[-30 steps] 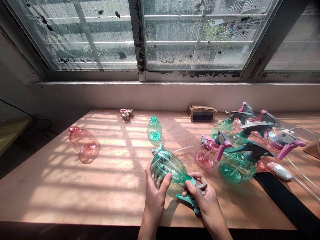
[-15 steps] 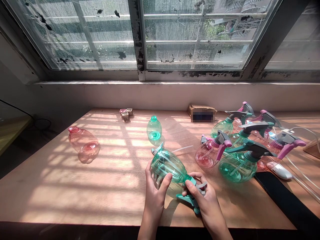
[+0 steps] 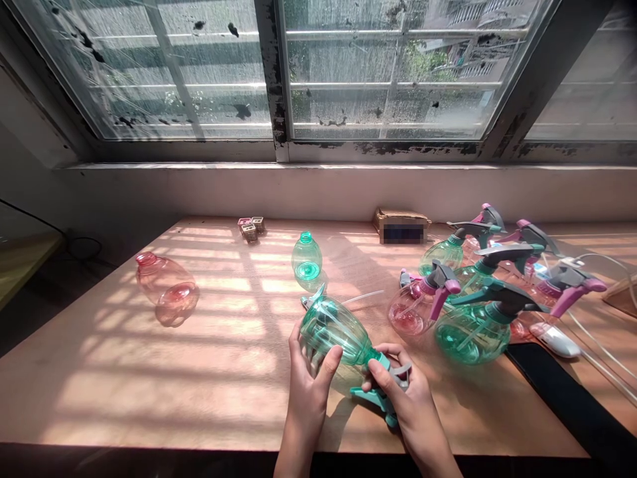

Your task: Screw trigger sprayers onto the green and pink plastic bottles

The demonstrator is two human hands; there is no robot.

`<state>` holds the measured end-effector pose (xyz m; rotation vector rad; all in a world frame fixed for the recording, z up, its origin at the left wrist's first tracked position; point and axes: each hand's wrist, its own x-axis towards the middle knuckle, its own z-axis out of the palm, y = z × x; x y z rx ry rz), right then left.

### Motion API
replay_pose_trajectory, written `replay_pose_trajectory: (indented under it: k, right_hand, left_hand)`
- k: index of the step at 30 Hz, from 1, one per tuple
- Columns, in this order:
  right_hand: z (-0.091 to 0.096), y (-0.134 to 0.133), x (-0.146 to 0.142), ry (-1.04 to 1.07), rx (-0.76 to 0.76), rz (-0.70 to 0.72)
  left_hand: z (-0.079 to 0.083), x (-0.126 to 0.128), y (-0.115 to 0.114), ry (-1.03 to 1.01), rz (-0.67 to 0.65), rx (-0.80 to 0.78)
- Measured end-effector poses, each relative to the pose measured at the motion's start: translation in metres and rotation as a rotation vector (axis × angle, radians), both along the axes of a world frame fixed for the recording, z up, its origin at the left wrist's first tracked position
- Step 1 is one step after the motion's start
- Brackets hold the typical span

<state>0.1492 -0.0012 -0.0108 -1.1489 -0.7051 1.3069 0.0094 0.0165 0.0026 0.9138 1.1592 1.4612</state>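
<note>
A clear green spray bottle lies tilted between my hands, its neck pointing down to the right. My left hand is wrapped round the bottle's body near its base. The fingers of my right hand close on the teal and grey spray head at the neck; they partly hide it. Just beyond the bottle lies another spray head, with a pale tube running off to the right; the bottle hides part of it. Behind stands an open green bottle with no spray head.
A headless pink bottle rests at the left. Several assembled spray bottles crowd the right, beside a white mouse, cables and a black mat. Small sharpener-like blocks and a cardboard box sit at the back.
</note>
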Motion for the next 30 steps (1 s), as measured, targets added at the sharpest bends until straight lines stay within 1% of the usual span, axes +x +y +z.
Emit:
replay_pose_trajectory:
  k: [6,10,18,30]
  right_hand:
    - [-0.0006,0.0004,0.0005,-0.010,-0.003,0.001]
    - [-0.0010,0.0005,0.0008,-0.016,-0.001,0.011]
    - [0.0021,0.0002,-0.0010,-0.005,-0.006,-0.015]
    - [-0.0001,0.0003,0.0001,-0.013,0.015,0.000]
  left_hand:
    - [-0.0014,0.0010,0.0006,-0.002,0.024,0.002]
    - [-0.0024,0.0009,0.0010,-0.016,0.015,0.009]
    - [-0.0040,0.0004,0.0013,0.003,0.022,0.005]
    - [-0.0037,0.0007,0.0015,-0.013,0.022,0.014]
